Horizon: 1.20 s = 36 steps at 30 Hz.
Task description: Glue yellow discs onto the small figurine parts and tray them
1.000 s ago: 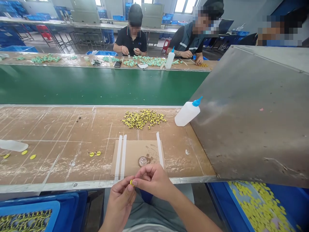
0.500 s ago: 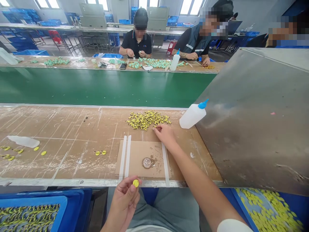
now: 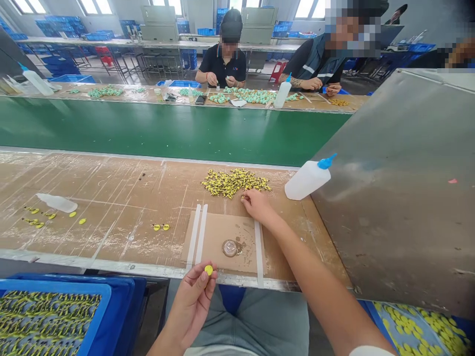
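Nearest me on the head feed, a blue tray [image 3: 106, 296] at the left holds rows of yellow-and-black pieces; at the lower right, loose yellow discs [image 3: 408, 329] lie in another tray [image 3: 379, 324]. I have the two hands apart. The left hand [image 3: 195, 291] is in front of the bench edge, thumb and fingers pinched on one yellow disc [image 3: 208, 270], its flat face turned up toward my camera.

Just beyond, a cardboard sheet [image 3: 215, 232] carries strips of white tape and a small round dish [image 3: 230, 248], with wet-looking spots beside it. To the sheet's left, two yellow discs with dark parts [image 3: 161, 227] lie on the bench [image 3: 111, 183].

Past the sheet, the right hand [image 3: 258, 205] reaches to the near edge of a pile of small yellow-and-black pieces [image 3: 232, 183]. Its fingertips are drawn together, but I can't tell whether they have a piece between them. I judge the step in hand to be picking one piece from the pile; that calls for a fine pinch, leaving the neighbours undisturbed, and a steady left hand.

Right of the pile, a white bottle [image 3: 307, 180] leans by a metal panel [image 3: 401, 198]. Beyond the green belt [image 3: 166, 128], two co-workers sit among mint-green pieces [image 3: 256, 95].
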Available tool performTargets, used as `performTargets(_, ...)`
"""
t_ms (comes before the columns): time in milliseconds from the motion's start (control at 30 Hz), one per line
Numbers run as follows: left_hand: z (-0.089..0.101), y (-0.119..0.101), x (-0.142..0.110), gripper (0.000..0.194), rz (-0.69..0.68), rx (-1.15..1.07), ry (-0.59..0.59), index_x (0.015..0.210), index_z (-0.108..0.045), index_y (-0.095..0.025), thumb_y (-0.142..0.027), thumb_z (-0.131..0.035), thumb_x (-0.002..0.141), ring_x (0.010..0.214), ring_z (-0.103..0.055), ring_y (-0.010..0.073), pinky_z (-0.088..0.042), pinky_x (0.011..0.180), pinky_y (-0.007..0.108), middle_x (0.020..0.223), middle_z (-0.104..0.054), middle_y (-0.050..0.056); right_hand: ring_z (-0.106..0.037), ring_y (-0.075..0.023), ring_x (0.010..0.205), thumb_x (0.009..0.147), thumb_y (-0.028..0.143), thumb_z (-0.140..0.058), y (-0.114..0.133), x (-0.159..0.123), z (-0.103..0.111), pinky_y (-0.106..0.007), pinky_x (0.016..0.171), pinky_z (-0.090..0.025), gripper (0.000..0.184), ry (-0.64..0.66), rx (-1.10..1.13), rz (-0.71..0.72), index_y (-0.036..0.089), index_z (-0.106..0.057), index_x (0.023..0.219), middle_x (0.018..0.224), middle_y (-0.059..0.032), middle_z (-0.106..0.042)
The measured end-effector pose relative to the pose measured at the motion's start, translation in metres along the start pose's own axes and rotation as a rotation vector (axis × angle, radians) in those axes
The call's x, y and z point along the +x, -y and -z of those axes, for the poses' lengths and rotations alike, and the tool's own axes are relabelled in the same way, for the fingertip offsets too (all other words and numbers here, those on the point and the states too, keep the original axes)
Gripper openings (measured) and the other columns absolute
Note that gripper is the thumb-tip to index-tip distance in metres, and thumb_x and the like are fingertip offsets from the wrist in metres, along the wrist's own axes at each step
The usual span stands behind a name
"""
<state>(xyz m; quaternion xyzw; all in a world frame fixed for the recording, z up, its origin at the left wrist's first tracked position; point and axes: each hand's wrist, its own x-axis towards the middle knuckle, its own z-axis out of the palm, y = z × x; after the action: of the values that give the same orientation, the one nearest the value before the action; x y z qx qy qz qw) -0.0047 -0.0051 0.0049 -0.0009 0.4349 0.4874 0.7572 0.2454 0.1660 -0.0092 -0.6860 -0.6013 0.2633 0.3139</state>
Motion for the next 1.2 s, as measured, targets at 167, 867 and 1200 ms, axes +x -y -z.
performTargets(167, -0.004, -0.002, 0.005, 0.028, -0.045, 0.001, 0.017, 0.09, -0.077, -0.009, -0.003, -0.085, 0.063, 0.079, -0.075, 0.0159, -0.061, 0.074, 0.018, 0.095, -0.077, 0.014, -0.063, -0.0174, 0.074, 0.078, 0.034, -0.07, -0.01, -0.028, 0.007, -0.033, 0.074, -0.053, 0.022, 0.021, 0.258, 0.057, 0.016, -0.073, 0.088, 0.083, -0.006, -0.071)
performTargets(867, -0.012, -0.013, 0.068, 0.023, -0.251, -0.019, 0.311, 0.096, -0.076, -0.02, -0.028, -0.081, 0.075, 0.046, -0.026, 0.002, -0.028, 0.04, 0.016, 0.089, -0.072, 0.003, -0.073, -0.0207, 0.073, 0.079, 0.017, -0.077, -0.007, -0.139, -0.03, -0.034, 0.066, -0.062, 0.021, -0.292, 0.337, 0.382, 0.027, -0.077, 0.097, 0.086, -0.0046, -0.078)
performTargets(1200, -0.01, -0.013, 0.067, 0.02, -0.236, -0.016, 0.335, 0.095, -0.076, -0.018, -0.026, -0.079, 0.077, 0.045, -0.024, 0.0019, -0.026, 0.04, 0.017, 0.088, -0.072, 0.004, -0.071, -0.019, 0.078, 0.083, 0.01, -0.069, -0.005, -0.139, -0.027, -0.033, 0.067, -0.06, 0.033, -0.221, 0.308, 0.529, 0.029, -0.074, 0.108, 0.092, -0.0049, -0.076)
